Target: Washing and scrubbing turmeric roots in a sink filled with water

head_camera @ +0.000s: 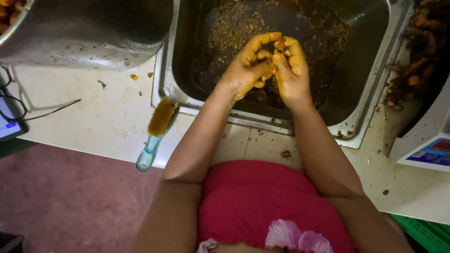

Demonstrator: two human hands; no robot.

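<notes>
Over a steel sink (375,89) littered with peelings, the left hand (246,68) and right hand (293,70) gripped what looked like a turmeric root (280,44), while an uncleaned pile (419,51) waited.

At centre frame we see the left hand (247,68) and right hand (291,70), both stained yellow, closed together around a small orange root piece (280,44) above the steel sink (375,89). Lower left, a scrubbing brush (158,126) overhangs the white counter (93,122); upper left stands a metal pot (89,33).
</notes>
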